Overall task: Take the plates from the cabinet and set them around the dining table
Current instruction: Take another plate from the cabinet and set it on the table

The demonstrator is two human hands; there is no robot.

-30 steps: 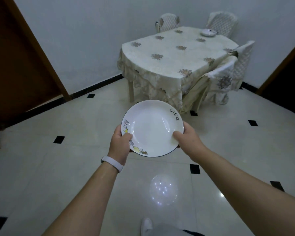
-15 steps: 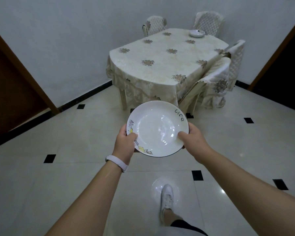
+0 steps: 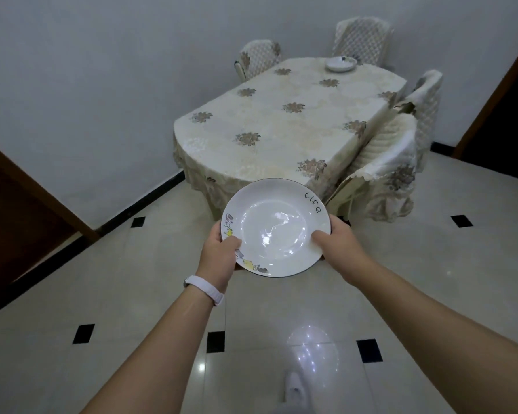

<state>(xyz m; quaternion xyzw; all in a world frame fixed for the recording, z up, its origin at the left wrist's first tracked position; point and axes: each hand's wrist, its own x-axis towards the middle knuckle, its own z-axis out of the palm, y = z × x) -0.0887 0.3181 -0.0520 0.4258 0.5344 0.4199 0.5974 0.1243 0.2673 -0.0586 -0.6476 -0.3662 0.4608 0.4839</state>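
Observation:
I hold a white plate (image 3: 274, 227) with a dark rim, the word "life" and a small cartoon print, out in front of me over the floor. My left hand (image 3: 219, 253) grips its left rim, thumb on top. My right hand (image 3: 337, 243) grips its right rim. The dining table (image 3: 287, 121), under a cream floral cloth, stands just beyond the plate. Another white plate (image 3: 340, 64) lies at the table's far end.
Covered chairs stand around the table: two at the far end (image 3: 259, 59) (image 3: 361, 37) and two along the right side (image 3: 383, 171). The floor is glossy cream tile with black insets. A brown door frame (image 3: 27, 186) is at left, a dark doorway (image 3: 509, 115) at right.
I have walked closer to the table, which now looms larger and sits further right. The plate stays held in both hands the same way.

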